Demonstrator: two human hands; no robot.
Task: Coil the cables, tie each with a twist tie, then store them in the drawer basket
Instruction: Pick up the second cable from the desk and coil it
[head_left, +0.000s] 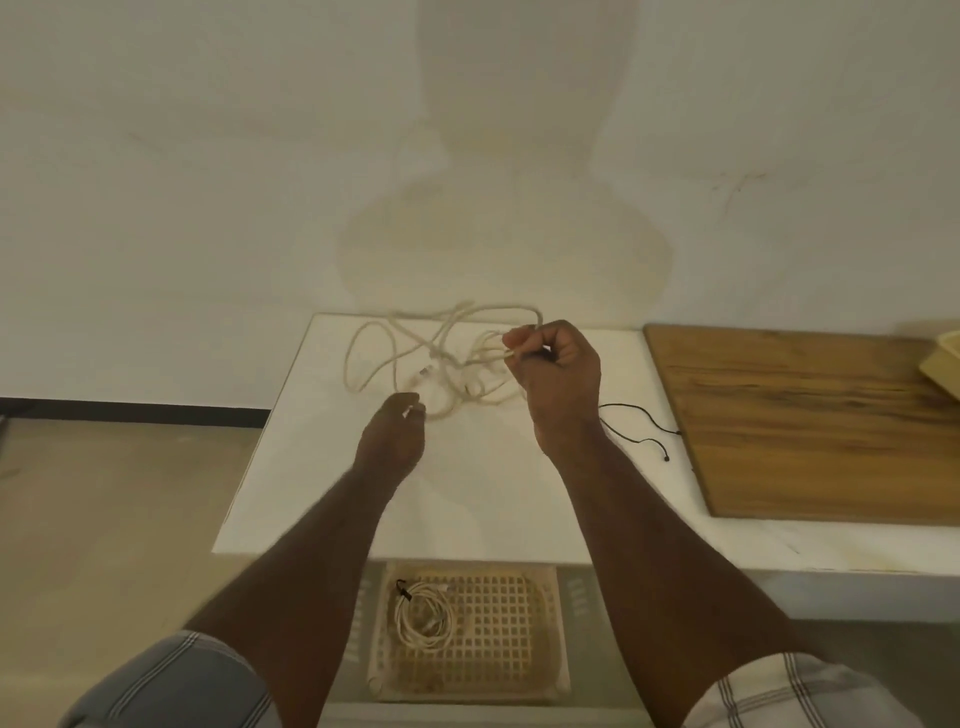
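1. Gripping several gathered loops of a cream-white cable (441, 348), the right hand (558, 384) is raised above the white bench (291, 483), its fingers curled into a fist around the strands
2. Pinching a small white end piece of that same cable between thumb and fingertips, the left hand (395, 441) sits lower and nearer the person, close over the bench
3. Most of the cable lies loose and tangled on the far part of the bench, sprawling in uneven, overlapping loops from the left hand across to the right hand, with one wide loop reaching out to the left; it looks thin, pale and slightly matte, and a small connector shows among the strands
4. A thin black twist tie (641, 423) lies on the bench just right of the right wrist, bent in a loose curve, its ends near the edge of a wooden board (810, 415)
5. The wooden board rests on the right part of the bench, and a pale yellow object (943, 364) sits at its far right corner, cut off by the frame
6. Below the bench front, the drawer basket (540, 660) stands open, a tan lattice tray; in its left part lies a second white cable (423, 616), neatly coiled into a round bundle and bound by a black tie (402, 590) at its upper left
7. Checked sleeves (171, 680) show at both lower corners
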